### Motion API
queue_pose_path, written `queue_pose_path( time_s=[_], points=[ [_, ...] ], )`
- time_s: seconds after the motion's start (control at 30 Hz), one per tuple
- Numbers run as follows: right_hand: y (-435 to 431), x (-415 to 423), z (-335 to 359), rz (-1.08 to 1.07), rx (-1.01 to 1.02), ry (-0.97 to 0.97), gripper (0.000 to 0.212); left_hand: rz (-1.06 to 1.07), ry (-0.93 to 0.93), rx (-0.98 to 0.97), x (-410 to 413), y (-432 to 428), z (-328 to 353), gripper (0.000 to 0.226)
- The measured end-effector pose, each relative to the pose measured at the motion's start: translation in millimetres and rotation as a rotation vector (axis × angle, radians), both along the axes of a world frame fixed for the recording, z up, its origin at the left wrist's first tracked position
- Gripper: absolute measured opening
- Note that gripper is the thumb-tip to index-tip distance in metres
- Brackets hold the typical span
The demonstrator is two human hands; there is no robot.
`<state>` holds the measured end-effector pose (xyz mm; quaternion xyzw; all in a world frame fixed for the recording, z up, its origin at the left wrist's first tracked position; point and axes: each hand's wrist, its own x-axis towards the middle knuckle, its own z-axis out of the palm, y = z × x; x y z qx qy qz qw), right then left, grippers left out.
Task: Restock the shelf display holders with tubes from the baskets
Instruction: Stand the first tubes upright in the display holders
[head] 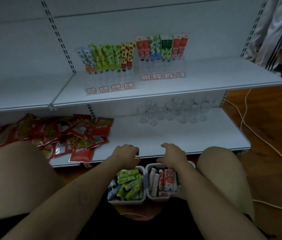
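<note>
Tubes (161, 47) already on the shelf (223, 73) stand upright, caps down. They fill only the back rows of the two clear holders (162, 70), so the front slots probably still need stock. Below, two baskets (126, 202) sit between the knees (223, 172), within easy reach. In them, green tubes (130, 182) lie slanted, while red and white tubes (166, 181) lie lengthwise toward the shelf. Left hand (125, 154) and right hand (174, 157) bend their fingers over the far rims; whether they grip anything is hidden.
</note>
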<state>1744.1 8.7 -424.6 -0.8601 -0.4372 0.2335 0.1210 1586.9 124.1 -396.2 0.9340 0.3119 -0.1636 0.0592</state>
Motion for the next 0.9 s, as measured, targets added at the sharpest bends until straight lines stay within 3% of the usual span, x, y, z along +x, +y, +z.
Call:
queue_pose_path(
  time_s=[0.23, 0.47, 0.6, 0.7, 0.9],
  points=[
    [-4, -2, 5, -0.045, 0.014, -0.034, 0.072, -0.072, -0.017, 0.036, 11, -2, -8, 0.042],
    [-13, -9, 4, 0.017, -0.332, -0.174, 0.061, -0.005, -0.056, -0.147, 8, 4, -55, 0.038],
    [-10, -12, 6, -0.009, -0.493, -0.153, 0.066, 0.002, -0.058, -0.259, 14, -4, -83, 0.037],
    [0, -12, 13, 0.004, -0.532, -0.181, 0.067, -0.016, -0.049, -0.302, 27, 1, -78, 0.033],
    [19, -12, 15, 0.024, -0.505, -0.242, 0.063, 0.003, -0.233, -0.263, 60, -1, -52, 0.033]
  ],
)
